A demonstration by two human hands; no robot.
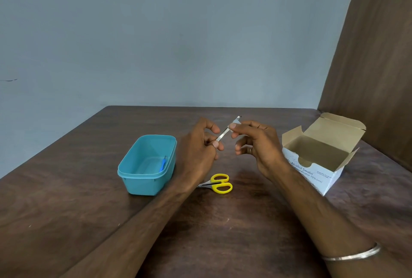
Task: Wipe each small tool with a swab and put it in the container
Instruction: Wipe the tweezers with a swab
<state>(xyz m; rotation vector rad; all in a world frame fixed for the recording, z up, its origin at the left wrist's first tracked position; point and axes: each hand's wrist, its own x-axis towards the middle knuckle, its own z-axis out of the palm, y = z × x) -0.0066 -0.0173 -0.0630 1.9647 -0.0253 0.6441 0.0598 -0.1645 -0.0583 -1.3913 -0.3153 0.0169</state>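
Tweezers (223, 134) — slim, metal — sit above the table (223, 222), held up between both hands in the head view. The left hand (198, 150) pinches their lower end with curled fingers; the right hand (254, 144) pinches a small white swab (236, 121) against their upper part, so the wiping looks under way. One blue-handled tool (163, 164) already lies inside the teal container (145, 179), left of the hands. Yellow scissors (219, 183) lie on the table below the hands (untouched, by the look of it) — likely next. An open swab box (321, 155) stands to the right.
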